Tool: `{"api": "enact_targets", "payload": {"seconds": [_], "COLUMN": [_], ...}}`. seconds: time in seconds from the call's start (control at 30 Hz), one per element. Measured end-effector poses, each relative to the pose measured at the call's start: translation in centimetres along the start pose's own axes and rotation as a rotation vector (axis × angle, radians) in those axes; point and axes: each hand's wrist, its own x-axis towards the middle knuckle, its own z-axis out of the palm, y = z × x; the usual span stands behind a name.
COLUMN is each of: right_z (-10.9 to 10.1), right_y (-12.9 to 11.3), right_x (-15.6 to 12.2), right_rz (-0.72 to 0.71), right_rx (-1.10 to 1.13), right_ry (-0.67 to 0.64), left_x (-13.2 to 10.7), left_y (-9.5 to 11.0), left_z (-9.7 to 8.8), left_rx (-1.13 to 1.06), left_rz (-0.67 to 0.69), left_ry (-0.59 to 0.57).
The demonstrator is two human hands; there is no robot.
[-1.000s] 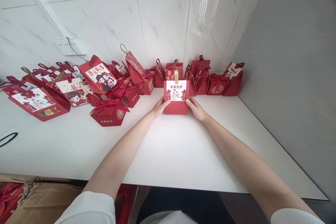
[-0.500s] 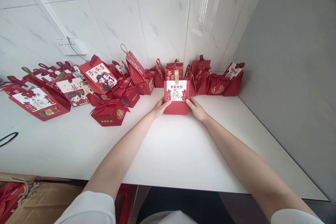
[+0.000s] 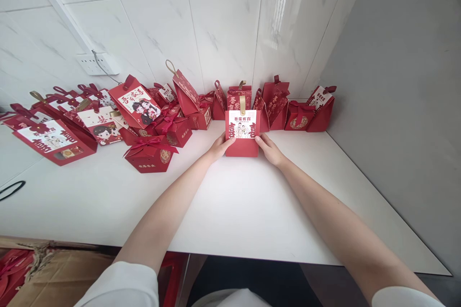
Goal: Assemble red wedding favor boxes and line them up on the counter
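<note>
A small red gift box (image 3: 242,135) with a white picture label and a gold tab stands upright on the white table (image 3: 234,206), near the back wall. My left hand (image 3: 218,147) grips its left side with the thumb on the front face. On the box's right side rests my right hand (image 3: 269,149), its fingers curled against the edge. Both arms reach forward across the table.
Several red gift boxes and bags line the tiled wall, from a large one (image 3: 54,140) at far left to one in the right corner (image 3: 320,105). A bowed box (image 3: 150,154) stands forward. A wall socket (image 3: 96,63) is at left, a cardboard carton (image 3: 54,273) below.
</note>
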Motion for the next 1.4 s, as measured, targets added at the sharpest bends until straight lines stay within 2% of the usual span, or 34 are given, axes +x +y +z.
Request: {"api": "enact_targets", "payload": {"seconds": [0.37, 0.43, 0.5, 0.57, 0.6, 0.63, 0.7, 0.8, 0.97, 1.07, 1.13, 1.33, 1.4], "right_z": [-0.1, 0.0, 0.1, 0.3, 0.4, 0.5, 0.7, 0.9, 1.0, 1.1, 1.1, 1.1, 1.0], "right_y": [-0.3, -0.5, -0.7, -1.0, -1.1, -1.3, -1.5, -1.6, -1.1, -0.9, -0.8, -0.9, -1.0], "right_x": [-0.1, -0.3, -0.7, -1.0, -1.2, -1.3, -1.4, -1.5, -1.1, -1.0, -0.9, -1.1, -1.2], "right_rz": [-0.034, -0.1, -0.178, -0.226, -0.237, -0.243, -0.252, -0.261, -0.257, -0.252, -0.251, -0.259, -0.261], "right_rx": [-0.06, -0.12, -0.209, -0.307, -0.354, -0.396, -0.476, -0.565, -0.578, -0.562, -0.562, -0.6, -0.603], "right_ry": [0.006, 0.03, 0.045, 0.029, 0.01, -0.011, -0.049, -0.085, -0.086, -0.082, -0.088, -0.091, -0.101], "left_x": [0.0, 0.1, 0.4, 0.6, 0.6, 0.6, 0.4, 0.3, 0.4, 0.6, 1.1, 3.9, 3.8], "left_y": [-0.1, -0.4, -0.8, -1.3, -1.4, -1.5, -1.3, 0.3, 6.1, 9.4, 10.7, 11.9, 12.9], "left_z": [0.3, 0.2, -0.1, -0.7, -1.0, -1.3, -1.7, -1.9, -2.1, -2.0, -1.8, -2.0, -2.5], "left_rx": [-0.015, 0.005, 0.046, 0.06, 0.049, 0.035, 0.007, 0.041, 0.229, 0.305, 0.353, 0.748, 0.876], "left_rz": [-0.002, 0.046, 0.093, 0.081, 0.065, 0.067, 0.152, 0.313, 0.336, 0.249, 0.145, -0.12, -0.133], "left_ry": [0.007, 0.076, 0.221, 0.36, 0.391, 0.388, 0.305, 0.198, 0.331, 0.349, 0.323, 0.218, 0.183]}}
